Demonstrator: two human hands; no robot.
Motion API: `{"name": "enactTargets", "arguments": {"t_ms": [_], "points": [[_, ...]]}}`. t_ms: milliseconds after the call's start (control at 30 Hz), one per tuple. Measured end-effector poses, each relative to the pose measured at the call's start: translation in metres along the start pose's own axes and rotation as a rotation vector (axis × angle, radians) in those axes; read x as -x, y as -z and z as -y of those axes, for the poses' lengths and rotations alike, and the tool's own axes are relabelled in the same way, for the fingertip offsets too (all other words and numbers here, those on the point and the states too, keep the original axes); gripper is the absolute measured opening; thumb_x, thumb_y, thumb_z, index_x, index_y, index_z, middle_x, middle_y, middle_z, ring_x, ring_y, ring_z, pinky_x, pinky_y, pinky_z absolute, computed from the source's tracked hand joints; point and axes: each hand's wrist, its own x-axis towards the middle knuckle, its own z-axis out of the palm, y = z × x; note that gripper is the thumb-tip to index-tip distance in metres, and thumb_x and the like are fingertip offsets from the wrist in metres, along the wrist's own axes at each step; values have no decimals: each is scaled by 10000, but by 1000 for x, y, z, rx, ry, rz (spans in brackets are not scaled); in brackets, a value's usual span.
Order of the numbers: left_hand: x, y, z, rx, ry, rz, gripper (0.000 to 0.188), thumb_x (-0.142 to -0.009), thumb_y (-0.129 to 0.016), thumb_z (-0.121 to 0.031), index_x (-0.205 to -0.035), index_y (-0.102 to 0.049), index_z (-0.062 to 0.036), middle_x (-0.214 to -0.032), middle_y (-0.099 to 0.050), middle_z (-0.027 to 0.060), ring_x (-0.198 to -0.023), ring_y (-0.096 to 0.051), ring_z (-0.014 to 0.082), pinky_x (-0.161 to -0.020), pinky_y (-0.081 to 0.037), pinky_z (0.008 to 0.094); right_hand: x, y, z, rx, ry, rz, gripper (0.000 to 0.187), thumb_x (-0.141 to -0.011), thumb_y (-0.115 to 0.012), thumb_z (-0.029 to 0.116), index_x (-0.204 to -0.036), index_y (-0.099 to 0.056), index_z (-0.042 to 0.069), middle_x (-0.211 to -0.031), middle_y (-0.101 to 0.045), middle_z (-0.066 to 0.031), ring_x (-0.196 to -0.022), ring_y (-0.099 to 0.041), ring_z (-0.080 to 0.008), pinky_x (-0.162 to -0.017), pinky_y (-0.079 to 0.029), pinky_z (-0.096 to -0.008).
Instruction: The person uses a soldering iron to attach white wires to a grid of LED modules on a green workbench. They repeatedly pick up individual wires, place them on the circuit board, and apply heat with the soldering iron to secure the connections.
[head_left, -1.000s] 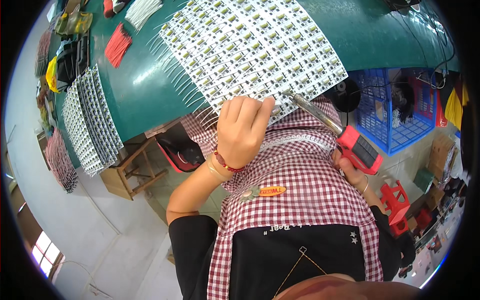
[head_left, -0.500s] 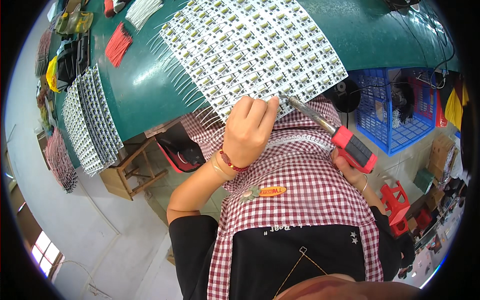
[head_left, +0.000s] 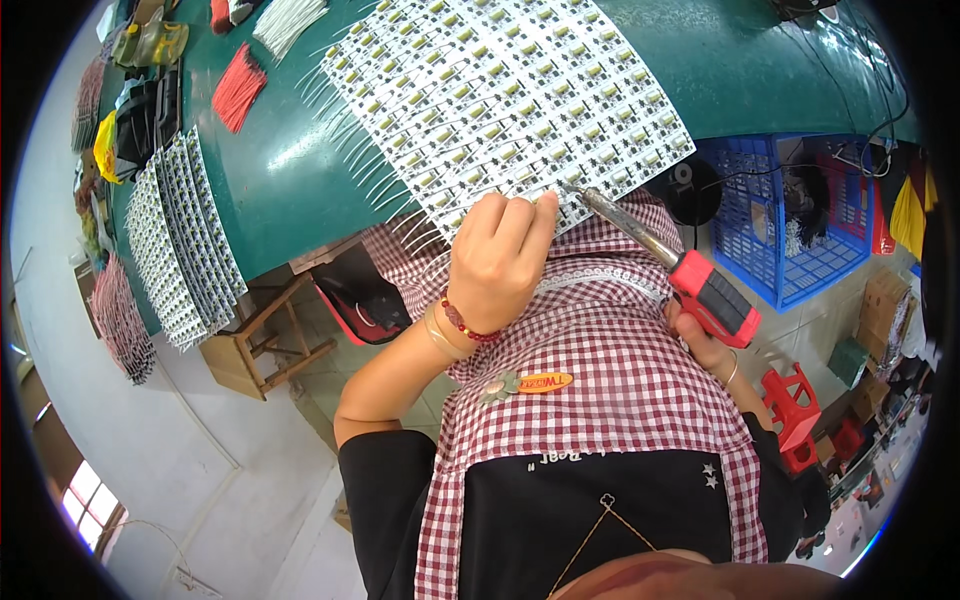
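A large white panel of small circuit boards [head_left: 545, 95] lies on the green table, its near corner reaching over the edge. Thin white wires stick out along its left side. My left hand [head_left: 497, 258] rests at the panel's near edge, fingers curled and pinched together; whatever they hold is hidden. In my right hand [head_left: 700, 345] is a red and black soldering iron [head_left: 712, 295], its grip partly covering the fingers. Its metal tip points up and left to the boards, just right of my left fingertips.
On the green table [head_left: 275, 190] are a red wire bundle [head_left: 239, 88], a white wire bundle [head_left: 289, 27] and stacked circuit panels [head_left: 185, 245]. A blue plastic crate [head_left: 790, 220] stands right of my lap, with a red stool [head_left: 791, 410] nearer. A wooden stool [head_left: 240, 362] is at left.
The soldering iron has shifted slightly to the right, and its tip is a little higher over the boards. My left hand has stayed nearly in place.
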Motion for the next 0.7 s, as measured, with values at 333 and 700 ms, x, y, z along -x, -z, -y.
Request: {"name": "enactTargets", "arguments": {"t_ms": [333,700], "points": [[-1,-3,-1,-8,4,-21,311,-689,-687,61,-998,-700,30,-720,-485,54,-646,-502,200,-559,-430,314,-3,-4,5,74,32,-27,149,-769,-716,121,-859,-665,13,-809,-644,-98,-691,-618,-259,-635,-484,-358],[-3,1,-3,-75,-1,-13,236,-737,-693,18,-972,-700,3,-715,-481,36,-661,-511,190,-578,-414,314,5,0,-2,25,26,-15,158,-833,-698,187,-854,-663,34,-748,-637,-60,-667,-617,-222,-630,-476,-338]]}}
